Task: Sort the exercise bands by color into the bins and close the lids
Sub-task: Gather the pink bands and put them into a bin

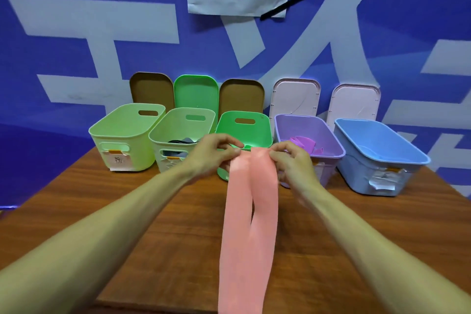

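Both hands are busy with one pink band [248,211]. The left hand [211,153] and the right hand [293,160] each pinch its top edge between thumb and fingertips, close together, just in front of the green bin [244,127]. The band hangs from them in two strands (it looks doubled over) down toward the near edge of the wooden surface [153,211].

Five open bins stand in a row at the back. The purple bin [305,132] holds purple bands, the second bin [178,132] holds dark grey ones, and the left bin [122,135] shows nothing inside from this angle. The lids [195,94] lean upright against the wall behind the bins, none fitted.

The step in hand seems to be sorting: the pink band is picked up and being gathered or straightened, not yet dropped. Next it needs a bin, and no bin is pink. The paper labels on the fronts are too small to read, so the left bin is only a guess. The band is long and limp, so it will likely need bunching or folding before it is lowered, or its tail may trail over a rim. Lid closing has not begun.
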`<action>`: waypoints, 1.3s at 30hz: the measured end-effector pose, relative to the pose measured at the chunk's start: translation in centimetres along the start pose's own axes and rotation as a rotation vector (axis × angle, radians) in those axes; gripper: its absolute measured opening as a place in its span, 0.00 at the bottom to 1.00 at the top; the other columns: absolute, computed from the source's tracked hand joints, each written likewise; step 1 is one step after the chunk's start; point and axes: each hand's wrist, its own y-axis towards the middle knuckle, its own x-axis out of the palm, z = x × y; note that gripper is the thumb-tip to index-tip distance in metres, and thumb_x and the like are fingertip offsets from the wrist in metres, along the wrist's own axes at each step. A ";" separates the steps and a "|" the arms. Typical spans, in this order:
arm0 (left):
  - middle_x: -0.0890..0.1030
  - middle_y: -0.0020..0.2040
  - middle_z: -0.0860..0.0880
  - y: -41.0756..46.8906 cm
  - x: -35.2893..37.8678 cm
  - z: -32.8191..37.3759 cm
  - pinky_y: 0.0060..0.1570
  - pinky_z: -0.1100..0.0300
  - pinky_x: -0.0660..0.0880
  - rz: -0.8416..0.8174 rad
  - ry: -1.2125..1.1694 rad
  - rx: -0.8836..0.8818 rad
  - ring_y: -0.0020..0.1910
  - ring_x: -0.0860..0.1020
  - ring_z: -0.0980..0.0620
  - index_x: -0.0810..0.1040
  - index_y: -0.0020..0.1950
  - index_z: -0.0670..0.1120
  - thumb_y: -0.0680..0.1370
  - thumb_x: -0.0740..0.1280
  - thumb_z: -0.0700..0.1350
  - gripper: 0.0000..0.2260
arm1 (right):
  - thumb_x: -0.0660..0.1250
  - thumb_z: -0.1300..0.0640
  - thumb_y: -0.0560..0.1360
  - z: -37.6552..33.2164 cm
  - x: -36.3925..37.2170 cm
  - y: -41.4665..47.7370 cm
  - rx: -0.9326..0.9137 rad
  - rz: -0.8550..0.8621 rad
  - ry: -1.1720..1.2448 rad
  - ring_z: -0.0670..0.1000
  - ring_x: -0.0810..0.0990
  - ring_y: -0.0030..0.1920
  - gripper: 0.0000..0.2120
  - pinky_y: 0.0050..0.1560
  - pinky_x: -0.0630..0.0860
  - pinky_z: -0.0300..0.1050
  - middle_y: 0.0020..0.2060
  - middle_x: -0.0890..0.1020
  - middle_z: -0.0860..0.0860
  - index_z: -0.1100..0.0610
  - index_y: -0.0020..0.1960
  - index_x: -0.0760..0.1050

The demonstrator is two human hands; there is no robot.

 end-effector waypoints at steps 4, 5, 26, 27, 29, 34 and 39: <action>0.78 0.41 0.47 -0.8 -1.3 3.1 0.38 0.64 0.80 -0.099 0.056 0.046 0.32 0.82 0.53 0.77 0.61 0.41 0.75 0.69 0.35 0.15 | 0.63 0.66 0.75 -3.0 -0.5 -0.1 -0.043 0.031 0.041 0.48 0.65 0.25 0.07 0.22 0.61 0.36 0.29 0.70 0.53 0.57 0.42 0.75; 0.78 0.43 0.47 -1.0 -1.6 3.8 0.40 0.62 0.81 -0.113 0.081 0.046 0.34 0.82 0.52 0.77 0.62 0.41 0.74 0.69 0.35 0.16 | 0.63 0.65 0.76 -3.6 -0.6 -0.1 -0.048 0.033 0.047 0.49 0.65 0.26 0.07 0.23 0.61 0.37 0.30 0.71 0.54 0.55 0.42 0.74; 0.80 0.41 0.43 -3.1 -12.3 11.6 0.30 0.51 0.81 0.353 0.271 0.133 0.29 0.82 0.45 0.76 0.52 0.43 0.80 0.60 0.40 0.05 | 0.54 0.57 0.76 -12.9 6.9 2.3 -0.225 0.036 -0.161 0.60 0.79 0.25 0.05 0.29 0.77 0.50 0.23 0.78 0.58 0.52 0.49 0.66; 0.80 0.41 0.43 -3.0 -13.3 11.3 0.30 0.52 0.80 0.391 0.265 0.118 0.29 0.82 0.44 0.76 0.52 0.43 0.80 0.60 0.40 0.06 | 0.53 0.57 0.76 -13.2 7.7 2.5 -0.234 0.009 -0.196 0.60 0.81 0.26 0.04 0.31 0.79 0.52 0.24 0.79 0.58 0.51 0.49 0.65; 0.80 0.39 0.43 -2.6 -15.2 10.8 0.27 0.57 0.79 0.454 0.211 0.090 0.28 0.82 0.46 0.76 0.54 0.42 0.80 0.60 0.39 0.07 | 0.52 0.57 0.77 -13.7 9.5 3.1 -0.250 -0.039 -0.208 0.57 0.82 0.26 0.06 0.28 0.80 0.50 0.32 0.81 0.61 0.54 0.53 0.65; 0.79 0.44 0.39 -0.5 -20.0 8.5 0.31 0.56 0.82 0.584 0.085 0.037 0.31 0.82 0.48 0.76 0.54 0.39 0.79 0.60 0.35 0.07 | 0.52 0.59 0.79 -15.2 14.6 5.9 -0.223 -0.186 -0.052 0.57 0.85 0.33 0.06 0.30 0.81 0.52 0.41 0.77 0.55 0.56 0.55 0.64; 0.78 0.54 0.36 3.0 -25.1 6.0 0.34 0.58 0.82 0.735 -0.049 -0.008 0.40 0.83 0.44 0.75 0.56 0.38 0.79 0.59 0.35 0.09 | 0.54 0.56 0.82 -16.5 19.2 9.7 -0.201 -0.265 0.062 0.59 0.85 0.37 0.05 0.38 0.83 0.54 0.46 0.77 0.56 0.56 0.56 0.64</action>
